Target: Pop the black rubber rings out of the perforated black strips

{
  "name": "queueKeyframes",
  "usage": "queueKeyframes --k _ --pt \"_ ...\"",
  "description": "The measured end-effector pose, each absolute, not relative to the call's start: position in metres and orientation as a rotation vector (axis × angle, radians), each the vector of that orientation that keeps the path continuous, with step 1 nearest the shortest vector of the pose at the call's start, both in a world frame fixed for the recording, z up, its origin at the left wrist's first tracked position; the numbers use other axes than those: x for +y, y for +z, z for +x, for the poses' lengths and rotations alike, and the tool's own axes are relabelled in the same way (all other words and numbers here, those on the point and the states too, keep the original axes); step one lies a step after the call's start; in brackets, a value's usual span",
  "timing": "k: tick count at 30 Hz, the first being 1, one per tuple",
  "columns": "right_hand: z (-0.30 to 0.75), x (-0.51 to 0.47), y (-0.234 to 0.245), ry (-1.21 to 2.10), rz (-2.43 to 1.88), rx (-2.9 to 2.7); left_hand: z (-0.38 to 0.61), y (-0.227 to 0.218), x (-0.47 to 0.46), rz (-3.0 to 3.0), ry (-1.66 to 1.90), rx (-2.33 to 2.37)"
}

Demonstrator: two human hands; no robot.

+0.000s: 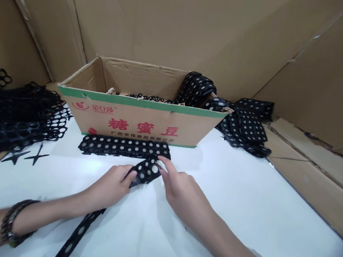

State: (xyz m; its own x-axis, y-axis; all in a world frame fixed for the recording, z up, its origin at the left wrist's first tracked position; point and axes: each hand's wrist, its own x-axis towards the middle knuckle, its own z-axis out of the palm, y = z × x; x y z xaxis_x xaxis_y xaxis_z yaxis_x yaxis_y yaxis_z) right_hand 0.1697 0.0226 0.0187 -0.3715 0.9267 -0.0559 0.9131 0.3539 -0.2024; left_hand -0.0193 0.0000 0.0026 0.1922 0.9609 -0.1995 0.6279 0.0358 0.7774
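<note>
A black strip with rows of pale round dots (144, 171) is held over the white table. My left hand (115, 184) is closed on its left end, thumb on top. At its right end my right hand (177, 178) pinches the corner, index finger above and thumb below. A narrow black length with larger dots (77, 233) runs under my left forearm to the near edge; whether it joins the held strip is hidden. Just beyond my hands a flat black dotted bundle (123, 147) lies against the box.
An open cardboard box (135, 118) stands at the back, with black pieces inside. Folded dotted sheets (245, 124) hang over its right side onto the table. On the left lies a heap of black perforated netting (16, 116), with star-shaped scraps (36, 155) beside it. Cardboard walls (182, 27) surround the table.
</note>
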Motion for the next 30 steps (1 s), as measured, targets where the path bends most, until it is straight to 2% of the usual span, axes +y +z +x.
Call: queueKeyframes --k 12,23,30 --pt "0.152 0.005 0.011 0.247 -1.761 -2.842 -0.017 0.008 0.0 1.677 0.554 1.496" --pt "0.12 -0.006 0.0 -0.107 -1.799 -2.806 -0.016 0.006 -0.013 2.036 0.412 1.366" --pt "0.142 0.018 0.014 0.258 -1.906 -2.667 -0.02 0.006 -0.004 1.631 0.531 1.335"
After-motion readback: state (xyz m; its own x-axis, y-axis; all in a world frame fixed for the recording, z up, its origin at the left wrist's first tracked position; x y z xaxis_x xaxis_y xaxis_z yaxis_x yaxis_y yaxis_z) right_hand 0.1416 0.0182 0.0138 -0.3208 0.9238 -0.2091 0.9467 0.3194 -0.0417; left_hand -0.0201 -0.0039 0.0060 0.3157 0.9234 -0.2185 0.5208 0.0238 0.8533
